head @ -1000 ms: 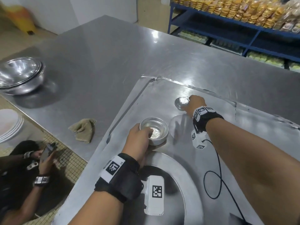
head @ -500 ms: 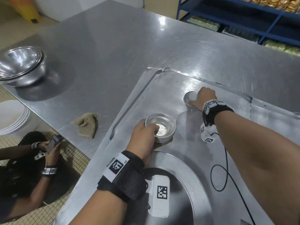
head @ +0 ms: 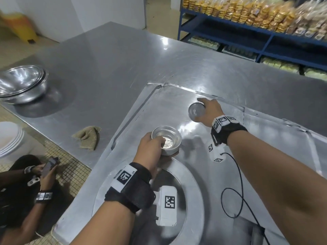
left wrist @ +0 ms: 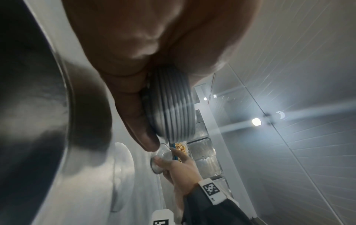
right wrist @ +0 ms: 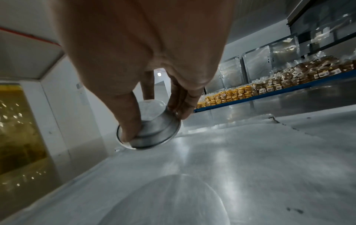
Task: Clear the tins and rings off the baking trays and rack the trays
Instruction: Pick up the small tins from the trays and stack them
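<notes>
Over tray (head: pixel 155 103), right hand (head: pixel 209 110) tilting tin (head: pixel 195 112) mouth leftward

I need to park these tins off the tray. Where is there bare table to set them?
Bare steel table stretches from the bowl stack to the tray's far-left corner, beyond the rag. The tray is crowded: left hand with stacked tins, right hand with a single tin.
</notes>
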